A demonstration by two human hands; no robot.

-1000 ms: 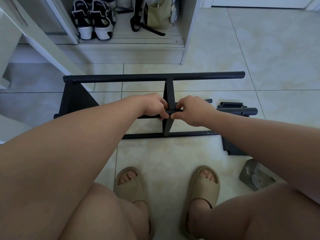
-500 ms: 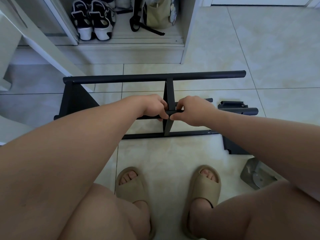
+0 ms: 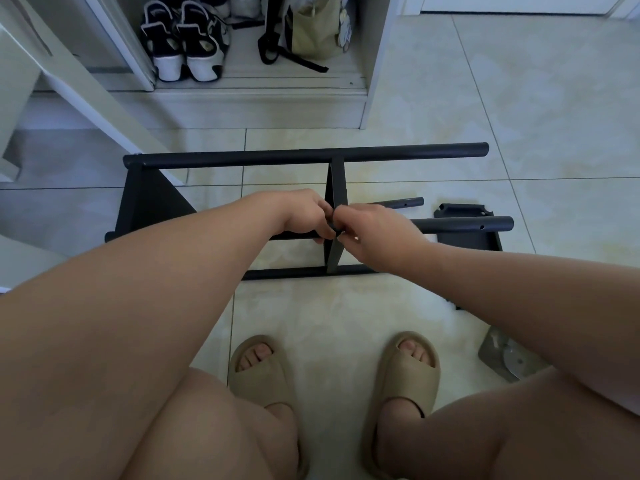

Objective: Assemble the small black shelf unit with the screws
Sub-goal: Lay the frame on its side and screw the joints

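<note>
- Since half a second ago the right hand (image 3: pixel 375 233) has edged toward 9 o'clock. Its fingertips now cross in front of the centre strut (image 3: pixel 336 183) and meet those of the left hand (image 3: pixel 304 216). The black shelf frame (image 3: pixel 287 273) has not shifted.
- That frame stands on the tile floor (image 3: pixel 346 317) just past the middle of the view, toward 12 o'clock from the feet. Its top rail (image 3: pixel 277 159) runs from 9 to 3 o'clock, and a solid side panel (image 3: pixel 149 206) closes the 9 o'clock end.
- Left hand: knuckles up, fingers curled round the middle rail (image 3: pixel 464 225) just on the 9 o'clock side of the strut.
- Right hand: fingers bent and pinching at the joint where that rail meets the strut. Whether a screw sits between the fingertips cannot be told.
- At 3 o'clock of the hands the rail's free end sticks out with a small hole near its tip.
- A loose black panel (image 3: pixel 467 242) lies flat on the floor beneath that free end.
- A thinner rod (image 3: pixel 405 203) shows just toward 12 o'clock of the right hand.
- A silver metal piece (image 3: pixel 502 355) lies at 4 o'clock, partly behind the right forearm.
- Two tan slippers (image 3: pixel 263 379) are on the feet at 6 o'clock.
- At 11 o'clock a pair of black-and-white shoes (image 3: pixel 183 46) stands in an open cabinet, with an olive bag (image 3: pixel 315 32) beside it.
</note>
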